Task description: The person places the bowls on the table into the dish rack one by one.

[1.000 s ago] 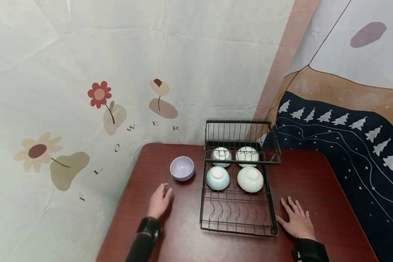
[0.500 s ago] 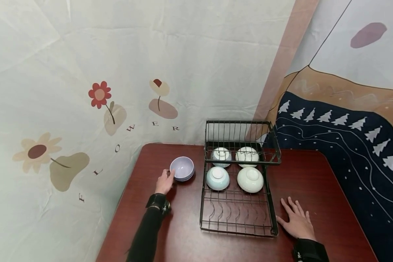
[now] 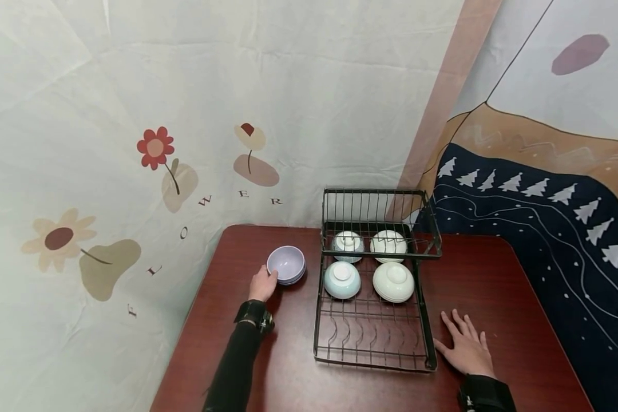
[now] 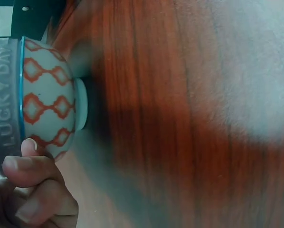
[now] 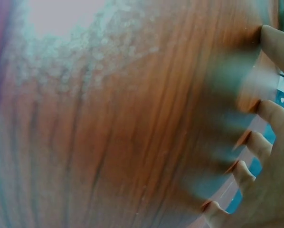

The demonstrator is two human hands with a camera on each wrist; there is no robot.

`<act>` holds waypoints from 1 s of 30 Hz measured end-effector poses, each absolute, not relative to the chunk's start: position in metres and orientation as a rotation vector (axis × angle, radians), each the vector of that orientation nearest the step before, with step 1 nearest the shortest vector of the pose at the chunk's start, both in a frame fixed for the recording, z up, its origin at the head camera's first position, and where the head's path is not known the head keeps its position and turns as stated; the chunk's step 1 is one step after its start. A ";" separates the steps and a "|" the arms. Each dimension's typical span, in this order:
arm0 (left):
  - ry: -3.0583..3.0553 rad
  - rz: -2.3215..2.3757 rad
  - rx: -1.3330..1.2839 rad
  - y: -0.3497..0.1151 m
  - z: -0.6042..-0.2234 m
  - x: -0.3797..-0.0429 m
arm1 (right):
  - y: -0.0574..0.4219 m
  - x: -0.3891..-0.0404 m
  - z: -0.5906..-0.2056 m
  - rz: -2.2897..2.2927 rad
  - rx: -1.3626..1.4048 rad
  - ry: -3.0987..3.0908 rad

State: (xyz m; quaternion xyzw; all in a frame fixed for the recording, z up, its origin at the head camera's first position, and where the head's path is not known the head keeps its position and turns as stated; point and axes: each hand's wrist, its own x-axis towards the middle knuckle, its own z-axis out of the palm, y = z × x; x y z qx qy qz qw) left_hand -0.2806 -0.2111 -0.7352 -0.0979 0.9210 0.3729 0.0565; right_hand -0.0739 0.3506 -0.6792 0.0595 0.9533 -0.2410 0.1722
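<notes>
While the left hand (image 3: 262,285) curls at the lavender bowl (image 3: 287,263), pinch unclear, grasping seems underway, with lifting likely next.

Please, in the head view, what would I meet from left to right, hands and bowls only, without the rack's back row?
Left hand, stacked lavender bowl, light-blue upside-down bowl, cream upside-down bowl, right hand.

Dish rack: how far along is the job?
Apparently done: bowls sit upside down at four spots in the rack. In hand: the left hand holds the edge of the bowl stack. Seemingly left: racking that stack, which stands on the table outside the rack.
</notes>
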 end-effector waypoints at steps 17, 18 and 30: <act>2.636 1.178 -0.197 -0.222 -0.728 -0.271 | 0.348 -0.072 -0.673 -0.732 0.161 2.690; 2.627 1.167 -0.196 -0.222 -0.727 -0.271 | 0.348 -0.072 -0.673 -0.734 0.161 2.690; 2.721 1.178 -0.161 -0.187 -0.620 -0.223 | 0.346 -0.070 -0.672 -0.746 0.167 2.688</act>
